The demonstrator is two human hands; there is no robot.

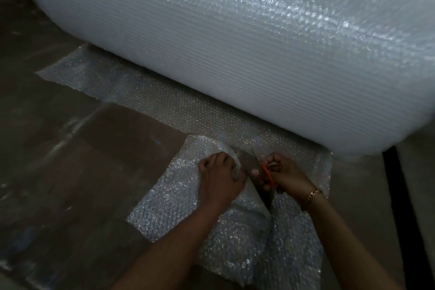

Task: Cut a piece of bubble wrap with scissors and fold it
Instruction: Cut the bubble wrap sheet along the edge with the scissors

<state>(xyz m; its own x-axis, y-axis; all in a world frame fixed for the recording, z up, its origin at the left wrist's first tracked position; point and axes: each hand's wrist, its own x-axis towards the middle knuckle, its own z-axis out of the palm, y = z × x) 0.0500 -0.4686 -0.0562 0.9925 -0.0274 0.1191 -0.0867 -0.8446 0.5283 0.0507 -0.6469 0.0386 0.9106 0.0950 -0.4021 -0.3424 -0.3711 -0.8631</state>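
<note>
Dim brown concrete floor (70, 160) fills the scene. Nearest the camera, a clear sheet of bubble wrap (179, 214) lies flat on it, split by a cut running away from the viewer. The left hand (220, 178) presses down and grips the sheet's left flap. The right hand (282, 173), with a gold chain bracelet (313, 194) at the wrist, is closed around orange-handled scissors (267, 172) in the cut. Beyond, a huge white bubble wrap roll (235, 42) lies across the floor. No writing is legible.
</note>
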